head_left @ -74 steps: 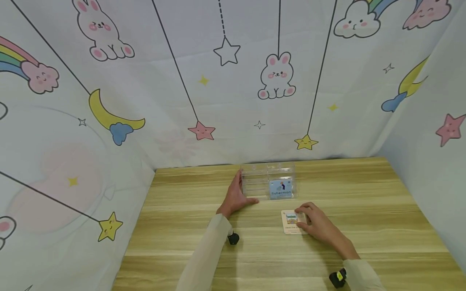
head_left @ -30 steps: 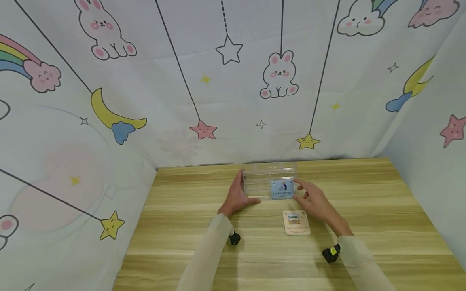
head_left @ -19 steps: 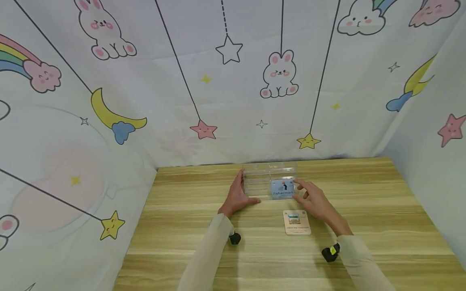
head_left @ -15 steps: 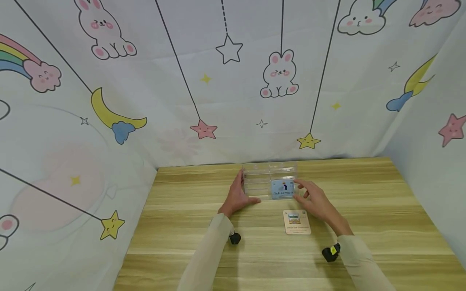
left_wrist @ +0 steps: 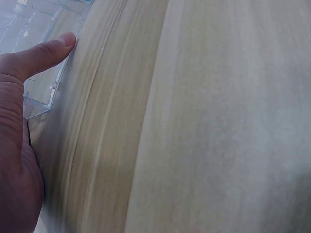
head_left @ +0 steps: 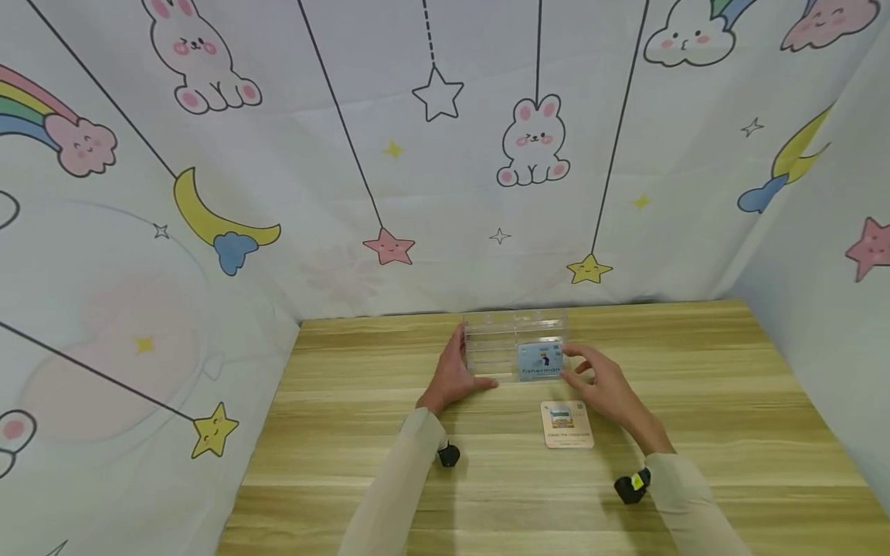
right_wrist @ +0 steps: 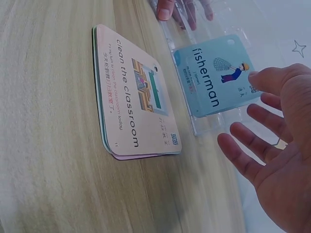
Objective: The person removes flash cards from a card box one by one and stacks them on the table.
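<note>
A clear plastic card box [head_left: 490, 351] with two sections stands near the back of the table. In its right section leans a blue "fisherman" card [right_wrist: 212, 75]. My left hand [head_left: 450, 377] holds the box at its left end, with the thumb [left_wrist: 51, 52] over the front edge and the other fingers along the side. My right hand [head_left: 608, 390] is at the box's right end. In the right wrist view its thumb [right_wrist: 269, 80] touches the fisherman card's edge, while the other fingers spread loosely beside the box.
A small stack of cards [right_wrist: 133, 97], "clean the classroom" on top, lies on the wooden table [head_left: 361, 432] in front of the box. White cloth [head_left: 445, 201] with rabbits and stars hangs behind and at both sides.
My right hand has left the card stack and moved up to the fisherman card at the box. That card's printing sits slightly differently now. My left hand has stayed on the box.
</note>
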The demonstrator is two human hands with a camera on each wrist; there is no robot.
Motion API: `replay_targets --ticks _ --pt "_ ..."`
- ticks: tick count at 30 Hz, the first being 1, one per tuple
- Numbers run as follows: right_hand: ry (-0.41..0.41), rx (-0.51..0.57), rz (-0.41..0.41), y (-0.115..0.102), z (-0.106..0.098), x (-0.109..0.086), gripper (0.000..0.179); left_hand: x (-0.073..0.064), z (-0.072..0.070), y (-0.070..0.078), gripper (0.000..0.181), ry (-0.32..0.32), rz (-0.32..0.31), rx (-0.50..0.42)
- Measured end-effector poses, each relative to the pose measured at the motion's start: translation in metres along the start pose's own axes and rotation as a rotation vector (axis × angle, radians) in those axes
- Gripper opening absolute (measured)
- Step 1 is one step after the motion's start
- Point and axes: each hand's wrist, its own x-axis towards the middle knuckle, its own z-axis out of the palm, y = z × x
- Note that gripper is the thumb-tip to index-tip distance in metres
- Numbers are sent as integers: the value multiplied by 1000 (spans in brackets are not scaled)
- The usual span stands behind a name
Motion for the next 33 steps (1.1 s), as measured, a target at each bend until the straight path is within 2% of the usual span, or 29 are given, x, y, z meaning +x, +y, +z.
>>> replay_targets --ticks 9,15,26,33 --pt "1 95 19 0 6 0 40 0 0 3 136 -3 -15 14" --pt "-19 56 -19 1 10 -2 27 -1 -1 5 137 0 -10 6" --pt "-26 11 -70 -2 9 7 26 0 -1 4 137 -1 -10 -4" --pt "-24 5 -47 -5 4 11 31 0 -1 3 137 4 -12 5"
